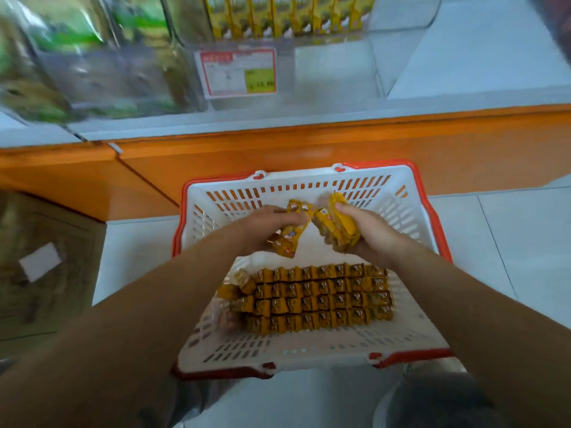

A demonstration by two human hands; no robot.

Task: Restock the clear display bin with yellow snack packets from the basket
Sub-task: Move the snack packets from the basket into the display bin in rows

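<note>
A white basket point(309, 356) with a red rim sits on the floor below me. Several rows of yellow snack packets point(321, 299) lie packed in its near half. My left hand point(265, 222) grips a small bunch of yellow packets point(292, 233) above the basket. My right hand point(367, 230) grips another bunch of yellow packets point(338, 223) just beside it. The clear display bin point(327, 69) stands on the shelf above, with a row of yellow packets point(287, 15) upright at its back and a price label point(239, 72) on its front.
An orange shelf base point(309, 149) runs across behind the basket. Clear bins of green and brown packets point(77, 57) fill the shelf on the left. A brown cardboard box point(40, 267) stands on the floor at left. White floor tiles point(509, 242) lie to the right.
</note>
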